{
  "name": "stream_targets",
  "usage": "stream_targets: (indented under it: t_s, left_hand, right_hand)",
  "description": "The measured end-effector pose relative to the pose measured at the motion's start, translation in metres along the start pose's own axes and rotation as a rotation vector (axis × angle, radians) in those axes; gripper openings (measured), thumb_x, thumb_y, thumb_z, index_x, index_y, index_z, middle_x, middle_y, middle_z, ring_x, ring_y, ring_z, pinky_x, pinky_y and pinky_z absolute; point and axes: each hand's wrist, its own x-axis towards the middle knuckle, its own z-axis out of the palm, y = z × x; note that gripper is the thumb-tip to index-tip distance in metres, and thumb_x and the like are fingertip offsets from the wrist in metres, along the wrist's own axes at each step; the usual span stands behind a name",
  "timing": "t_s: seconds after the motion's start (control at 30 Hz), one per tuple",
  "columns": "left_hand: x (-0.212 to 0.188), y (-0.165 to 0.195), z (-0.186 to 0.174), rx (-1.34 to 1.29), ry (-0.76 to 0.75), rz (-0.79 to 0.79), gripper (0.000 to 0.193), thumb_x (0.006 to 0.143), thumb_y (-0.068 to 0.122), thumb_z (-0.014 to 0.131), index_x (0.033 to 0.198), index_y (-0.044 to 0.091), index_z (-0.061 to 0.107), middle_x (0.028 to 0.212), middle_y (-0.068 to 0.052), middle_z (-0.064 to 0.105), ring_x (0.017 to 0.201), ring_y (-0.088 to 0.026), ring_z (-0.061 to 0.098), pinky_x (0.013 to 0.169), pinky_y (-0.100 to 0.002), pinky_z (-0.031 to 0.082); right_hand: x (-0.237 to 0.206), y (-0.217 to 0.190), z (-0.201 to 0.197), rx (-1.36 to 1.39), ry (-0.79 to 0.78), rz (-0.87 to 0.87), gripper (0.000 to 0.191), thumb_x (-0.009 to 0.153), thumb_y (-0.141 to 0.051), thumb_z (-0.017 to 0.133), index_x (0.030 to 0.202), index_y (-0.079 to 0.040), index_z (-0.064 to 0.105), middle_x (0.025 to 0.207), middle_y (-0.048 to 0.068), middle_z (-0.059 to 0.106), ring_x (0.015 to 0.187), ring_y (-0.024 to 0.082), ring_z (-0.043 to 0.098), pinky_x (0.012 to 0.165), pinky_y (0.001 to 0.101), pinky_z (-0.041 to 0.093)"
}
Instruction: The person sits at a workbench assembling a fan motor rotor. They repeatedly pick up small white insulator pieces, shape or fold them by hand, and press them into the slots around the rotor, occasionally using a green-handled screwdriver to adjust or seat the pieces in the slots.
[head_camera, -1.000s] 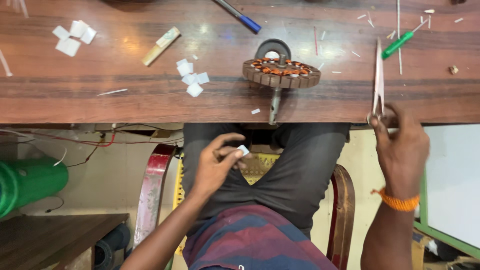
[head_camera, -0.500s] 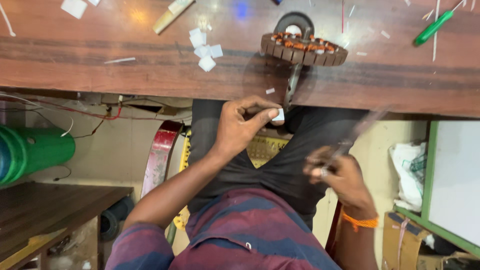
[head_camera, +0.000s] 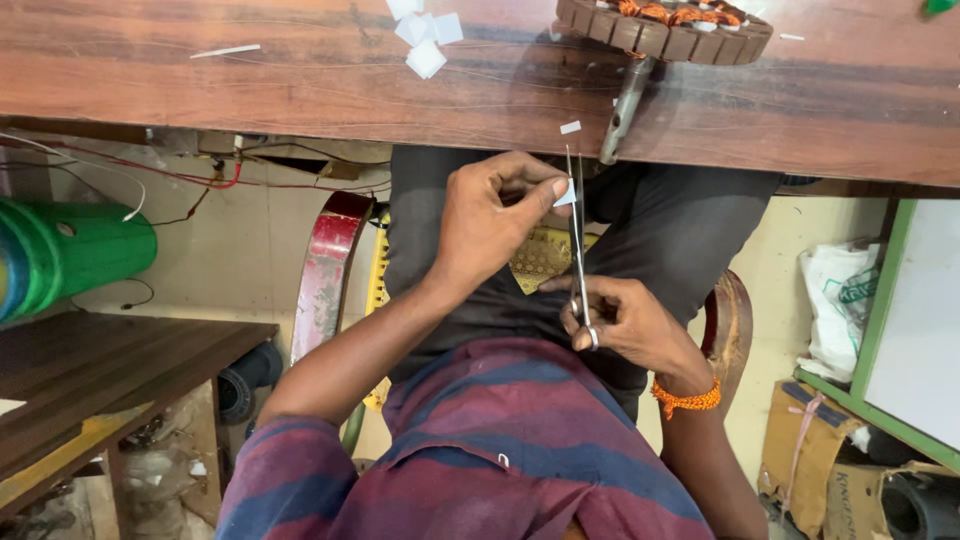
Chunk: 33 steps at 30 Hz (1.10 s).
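Below the workbench's (head_camera: 300, 90) near edge, over the lap, a small white paper slip (head_camera: 565, 193) is pinched in the left hand (head_camera: 490, 215). Scissors (head_camera: 577, 235), blades touching it, are gripped by the right hand (head_camera: 630, 322). A white printed bag (head_camera: 840, 300) lies far right, above brown cartons (head_camera: 810, 450).

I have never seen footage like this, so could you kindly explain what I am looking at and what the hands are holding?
There is no machine here: the camera sits on a person's head and looks down at their own two hands, above their lap. The left hand pinches a small white paper piece. The right hand has its grip on thin scissors, blades pointing up at that piece. Ahead is a wooden table carrying more white paper pieces and a round motor part wound with copper wire, its metal shaft sticking out over the table's edge.
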Motion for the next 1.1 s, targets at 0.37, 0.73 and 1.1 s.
stream_targets:
  t_s: [0.37,0.73,1.1]
  left_hand:
    - [0.005,-0.008,0.000,-0.031,0.006,-0.049,0.014,0.094,0.009,0.072,0.098,-0.005,0.073,0.085,-0.009,0.078,0.080,-0.013,0.079,0.068,-0.025,0.063]
    - [0.011,-0.017,-0.011,-0.144,-0.171,-0.214,0.020,0.098,0.015,0.065,0.113,0.002,0.071,0.099,-0.004,0.078,0.088,-0.011,0.079,0.056,-0.022,0.058]
    - [-0.013,-0.034,-0.018,-0.203,-0.306,-0.255,0.016,0.100,0.013,0.066,0.111,0.003,0.069,0.097,-0.007,0.076,0.078,-0.014,0.079,0.053,-0.023,0.054]
  right_hand:
    - [0.001,0.000,-0.002,-0.049,0.072,0.021,0.064,0.071,-0.008,0.086,0.131,0.002,0.069,0.075,-0.002,0.059,0.067,0.005,0.051,0.060,0.0230,0.041]
    - [-0.036,0.003,-0.005,-0.365,0.251,0.032,0.049,0.078,-0.011,0.079,0.126,-0.009,0.073,0.081,0.006,0.081,0.079,0.013,0.076,0.076,0.0219,0.057]
    - [-0.092,-0.076,-0.136,-0.752,0.811,-0.234,0.017,0.107,-0.004,0.069,0.120,0.006,0.062,0.102,0.013,0.071,0.093,0.018,0.070,0.084,0.0295,0.057]
